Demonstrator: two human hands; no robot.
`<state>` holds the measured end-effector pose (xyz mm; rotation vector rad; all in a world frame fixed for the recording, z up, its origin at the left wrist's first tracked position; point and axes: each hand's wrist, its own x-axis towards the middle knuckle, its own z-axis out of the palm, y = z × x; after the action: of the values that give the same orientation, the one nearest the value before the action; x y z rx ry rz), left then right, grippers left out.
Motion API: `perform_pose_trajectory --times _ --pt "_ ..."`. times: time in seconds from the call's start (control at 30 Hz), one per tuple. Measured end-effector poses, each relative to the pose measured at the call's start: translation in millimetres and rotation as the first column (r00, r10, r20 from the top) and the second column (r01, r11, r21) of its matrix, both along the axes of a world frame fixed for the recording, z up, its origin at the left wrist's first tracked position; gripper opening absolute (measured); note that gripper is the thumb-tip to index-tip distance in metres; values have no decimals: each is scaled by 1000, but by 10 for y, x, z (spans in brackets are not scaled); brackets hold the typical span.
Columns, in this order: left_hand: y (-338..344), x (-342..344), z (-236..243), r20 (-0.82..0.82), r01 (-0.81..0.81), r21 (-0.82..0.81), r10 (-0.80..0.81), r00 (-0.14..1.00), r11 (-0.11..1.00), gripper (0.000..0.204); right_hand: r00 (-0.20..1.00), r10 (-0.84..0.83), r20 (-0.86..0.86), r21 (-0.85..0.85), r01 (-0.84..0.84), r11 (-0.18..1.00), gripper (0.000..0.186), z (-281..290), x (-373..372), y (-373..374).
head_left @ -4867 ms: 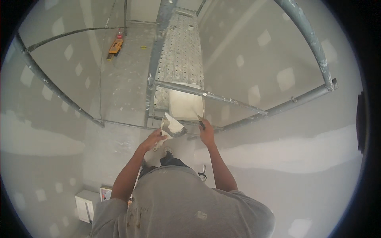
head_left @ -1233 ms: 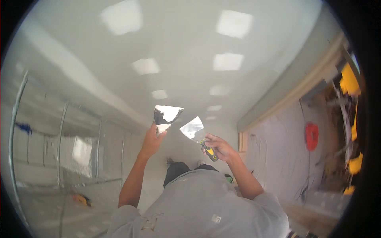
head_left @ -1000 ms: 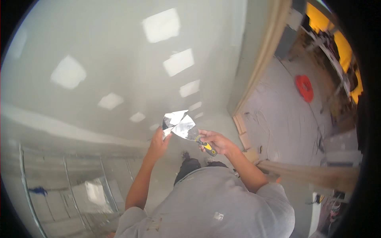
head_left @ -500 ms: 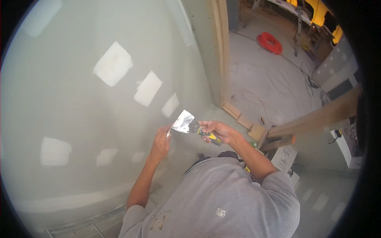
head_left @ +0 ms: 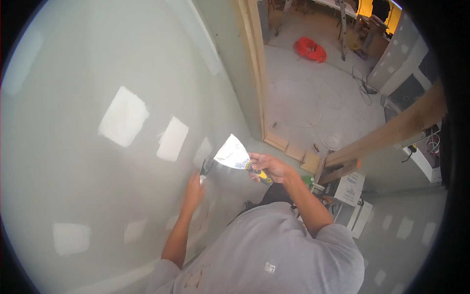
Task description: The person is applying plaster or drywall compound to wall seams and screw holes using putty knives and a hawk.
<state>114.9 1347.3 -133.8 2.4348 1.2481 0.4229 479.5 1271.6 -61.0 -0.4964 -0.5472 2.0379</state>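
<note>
There are two hands: one left hand (head_left: 194, 192), past seven o'clock, and one right hand (head_left: 272, 169), at four. Two scrapers: one left scraper (head_left: 206, 165), one right scraper (head_left: 232, 154). One red coil (head_left: 310, 50) at one o'clock, one white box (head_left: 349, 188) near four. Three pale upper patches (head_left: 123, 116) lie around nine, three lower patches (head_left: 71, 238) around eight, and at least three small patches (head_left: 405, 228) towards four.

The scraper (head_left: 206, 167) in the left hand (head_left: 194, 193) sits just left of the putty knife (head_left: 232, 154) in the right hand (head_left: 274, 168). Compound patches (head_left: 124, 116) are on the wallboard (head_left: 58, 161), left of both hands. Ahead and right, beyond the timber door frame (head_left: 255, 63), a coil of tubing (head_left: 318, 55) lies on the floor (head_left: 289, 83); a box (head_left: 350, 189) sits right of the right hand.
</note>
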Motion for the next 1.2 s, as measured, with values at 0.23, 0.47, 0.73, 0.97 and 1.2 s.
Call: perform_pose_trajectory --times 0.23,0.47,0.73,0.97,1.2 --pt "-156 323 -9 148 -198 -728 432 890 657 32 990 -88 114 -36 93 995 55 -414 735 398" --pt "174 1125 484 327 230 -945 717 616 233 29 575 -397 715 534 -83 842 42 360 892 688" --pt "403 1324 649 497 452 -854 658 566 256 33 181 -714 676 604 -692 396 67 504 1108 917" --pt "559 1355 711 460 376 -888 558 691 267 30 95 -768 633 627 -644 438 67 30 1315 925" --pt "531 1355 712 512 419 -859 540 668 296 29 534 -439 722 427 154 891 61 -553 1454 472"
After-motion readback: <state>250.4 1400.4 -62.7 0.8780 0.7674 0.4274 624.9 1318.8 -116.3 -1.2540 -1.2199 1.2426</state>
